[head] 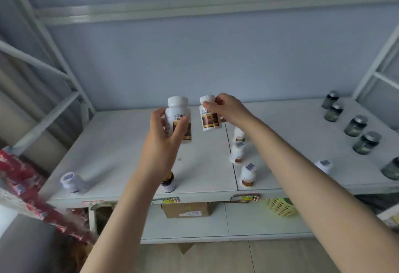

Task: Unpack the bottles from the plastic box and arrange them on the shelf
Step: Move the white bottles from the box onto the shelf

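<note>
Left hand (164,136) grips a white bottle (178,108), right hand (230,108) a second bottle (210,120), both upright above the shelf (121,143), labels outward, presumably for orderly placement.

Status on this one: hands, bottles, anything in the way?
Left hand grips a white bottle; right hand grips a second white bottle. Both above the shelf. Row of white bottles below right hand.

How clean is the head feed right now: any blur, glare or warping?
Head view: soft overall; labels on left-held bottle and right-held bottle barely legible; red packaging at left edge smeared; shelf upright leans from wide angle; flat light, no glare.
</note>
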